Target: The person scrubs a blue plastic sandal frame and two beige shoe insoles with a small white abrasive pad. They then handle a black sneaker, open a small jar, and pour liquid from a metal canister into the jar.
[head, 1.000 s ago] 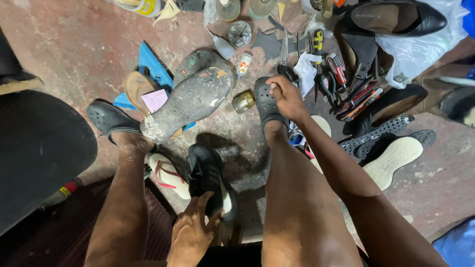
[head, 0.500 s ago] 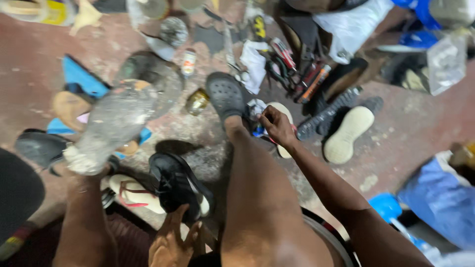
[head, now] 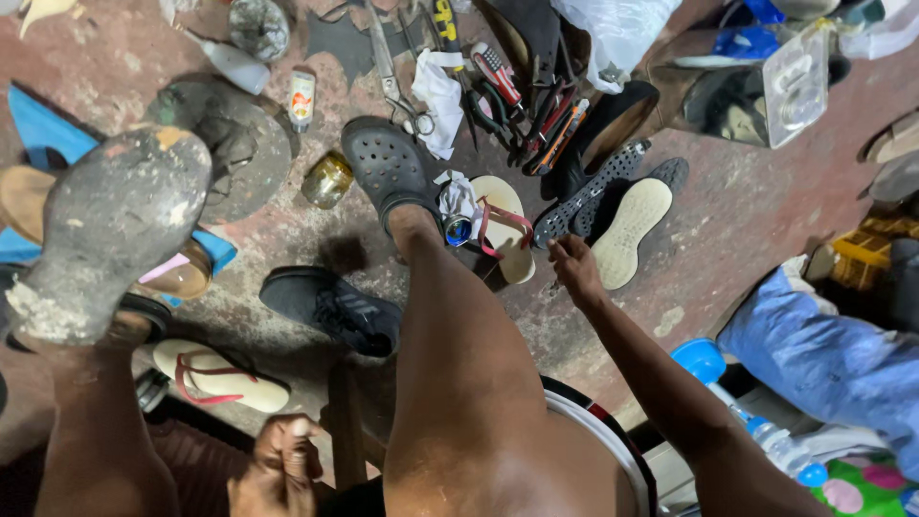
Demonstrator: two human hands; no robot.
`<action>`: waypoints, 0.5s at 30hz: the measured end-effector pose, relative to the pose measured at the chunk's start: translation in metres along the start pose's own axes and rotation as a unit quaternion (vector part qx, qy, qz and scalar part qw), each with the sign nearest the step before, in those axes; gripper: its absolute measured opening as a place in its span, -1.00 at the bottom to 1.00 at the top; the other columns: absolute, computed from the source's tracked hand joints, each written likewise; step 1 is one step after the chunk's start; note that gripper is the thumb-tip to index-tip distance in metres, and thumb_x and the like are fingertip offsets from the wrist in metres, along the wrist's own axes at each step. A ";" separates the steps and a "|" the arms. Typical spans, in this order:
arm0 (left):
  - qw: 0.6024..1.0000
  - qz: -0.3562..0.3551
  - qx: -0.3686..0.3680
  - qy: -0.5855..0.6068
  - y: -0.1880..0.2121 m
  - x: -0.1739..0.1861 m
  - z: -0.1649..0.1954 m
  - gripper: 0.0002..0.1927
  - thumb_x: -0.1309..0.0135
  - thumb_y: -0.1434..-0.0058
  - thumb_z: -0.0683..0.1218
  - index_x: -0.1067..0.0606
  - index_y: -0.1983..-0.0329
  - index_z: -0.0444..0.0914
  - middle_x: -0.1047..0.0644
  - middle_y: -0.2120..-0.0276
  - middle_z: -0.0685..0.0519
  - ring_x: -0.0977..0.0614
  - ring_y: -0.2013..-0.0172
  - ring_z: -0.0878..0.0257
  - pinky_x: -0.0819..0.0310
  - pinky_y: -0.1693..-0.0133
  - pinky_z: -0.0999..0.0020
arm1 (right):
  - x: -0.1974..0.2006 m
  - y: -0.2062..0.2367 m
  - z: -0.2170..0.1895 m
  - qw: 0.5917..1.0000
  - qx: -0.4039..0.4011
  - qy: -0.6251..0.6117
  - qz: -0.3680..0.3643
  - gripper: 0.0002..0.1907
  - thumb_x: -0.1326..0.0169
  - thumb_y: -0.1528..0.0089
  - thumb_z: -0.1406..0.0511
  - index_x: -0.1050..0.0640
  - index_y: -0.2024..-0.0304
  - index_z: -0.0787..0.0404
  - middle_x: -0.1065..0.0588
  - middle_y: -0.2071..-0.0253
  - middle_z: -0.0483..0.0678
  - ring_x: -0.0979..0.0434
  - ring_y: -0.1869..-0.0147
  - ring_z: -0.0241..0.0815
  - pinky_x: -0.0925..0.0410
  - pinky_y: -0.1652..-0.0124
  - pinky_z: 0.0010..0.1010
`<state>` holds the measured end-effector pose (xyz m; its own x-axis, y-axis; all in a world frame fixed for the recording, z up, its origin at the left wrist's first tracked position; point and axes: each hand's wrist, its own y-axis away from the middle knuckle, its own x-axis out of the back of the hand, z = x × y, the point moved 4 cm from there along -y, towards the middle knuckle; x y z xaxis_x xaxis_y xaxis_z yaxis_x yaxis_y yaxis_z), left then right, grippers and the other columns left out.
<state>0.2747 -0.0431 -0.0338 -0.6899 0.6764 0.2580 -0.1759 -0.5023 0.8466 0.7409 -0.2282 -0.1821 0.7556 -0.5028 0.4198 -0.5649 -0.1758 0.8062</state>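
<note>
The right hand (head: pixel 574 263) is now off the dark clog (head: pixel 388 172), reaching out low beside the pale loose sole (head: pixel 627 230); the view swings right, revealing blue cloth (head: pixel 823 354).

The clog (head: pixel 388 172) looks matt dark rubbery plastic. The floor (head: pixel 756 220) is rough, stained concrete. The scissors (head: pixel 391 72) are dull metal.

Dark grey perforated clog (head: pixel 388 172), black lace-up shoe (head: pixel 335 308), cream flip-flop (head: pixel 220 376) with red straps, off-white insole (head: pixel 630 230), blue bag (head: pixel 823 354), all on a reddish floor (head: pixel 737 211).
</note>
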 end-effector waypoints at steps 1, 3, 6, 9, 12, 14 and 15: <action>0.999 0.037 -0.002 -0.025 0.008 0.004 0.006 -0.68 0.09 -0.50 -0.01 -0.52 0.33 -0.22 -0.46 0.71 0.06 -0.48 0.68 0.35 -0.40 0.55 0.40 | 0.004 -0.002 0.005 1.000 0.019 0.007 0.004 -0.74 -0.09 -0.32 0.15 -0.49 0.21 0.23 -0.42 0.44 -0.15 -0.32 0.47 -0.36 -0.25 0.52 -0.48; 0.991 0.102 -0.011 -0.083 0.020 0.008 0.024 -0.60 0.00 -0.44 0.03 -0.49 0.50 -0.25 -0.46 0.67 0.07 -0.54 0.64 0.36 -0.41 0.50 0.39 | 0.015 -0.003 0.017 0.998 0.053 0.014 0.022 -0.74 -0.09 -0.35 0.17 -0.52 0.16 0.26 -0.45 0.39 -0.13 -0.31 0.41 -0.32 -0.23 0.44 -0.45; 0.960 0.117 0.080 -0.240 0.023 0.008 0.045 -0.68 -0.15 -0.34 0.11 -0.61 0.38 -0.21 -0.51 0.65 -0.02 -0.55 0.62 0.20 -0.42 0.49 0.24 | 0.046 -0.006 0.029 0.981 0.134 0.042 0.135 -0.72 -0.16 -0.33 0.21 -0.54 0.07 0.31 -0.53 0.28 -0.11 -0.48 0.21 -0.27 -0.35 0.20 -0.41; 0.948 0.182 -0.070 -0.252 0.019 0.004 0.071 -0.70 -0.20 -0.25 0.14 -0.63 0.23 -0.17 -0.64 0.44 0.02 -0.69 0.47 0.25 -0.53 0.41 0.32 | 0.088 -0.005 0.025 0.906 0.267 0.146 0.294 -0.52 -0.26 -0.24 0.27 -0.46 -0.11 0.42 -0.44 0.13 0.07 -0.45 0.13 -0.12 -0.37 0.13 -0.30; 0.940 0.148 -0.024 -0.308 0.014 -0.003 0.064 -0.70 -0.22 -0.23 0.13 -0.64 0.10 -0.12 -0.68 0.40 0.02 -0.72 0.44 0.20 -0.57 0.42 0.29 | 0.111 -0.009 0.033 0.912 0.232 0.163 0.296 -0.52 -0.24 -0.29 0.25 -0.47 -0.14 0.44 -0.46 0.14 0.12 -0.44 0.25 -0.15 -0.35 0.26 -0.30; 0.944 0.151 -0.120 -0.266 0.014 -0.007 0.065 -0.69 -0.19 -0.26 0.10 -0.60 0.03 -0.14 -0.68 0.32 0.01 -0.72 0.40 0.23 -0.58 0.38 0.34 | 0.116 -0.015 0.048 0.972 0.115 0.004 0.203 -0.62 -0.16 -0.31 0.21 -0.52 -0.09 0.31 -0.48 0.26 0.00 -0.40 0.43 -0.26 -0.30 0.46 -0.42; 0.943 0.155 -0.163 -0.243 0.017 -0.007 0.065 -0.69 -0.17 -0.28 0.08 -0.58 0.00 -0.15 -0.67 0.28 0.00 -0.73 0.38 0.24 -0.58 0.36 0.36 | 0.116 -0.015 0.053 0.978 0.093 -0.034 0.185 -0.61 -0.11 -0.38 0.14 -0.53 -0.03 0.36 -0.49 0.30 0.03 -0.33 0.48 -0.27 -0.21 0.51 -0.45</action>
<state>0.3228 -0.0212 0.0089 -0.3544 0.5964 0.7202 -0.2802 -0.8026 0.5267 0.8199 -0.3286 -0.1672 0.4672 -0.6150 0.6352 -0.8510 -0.1181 0.5117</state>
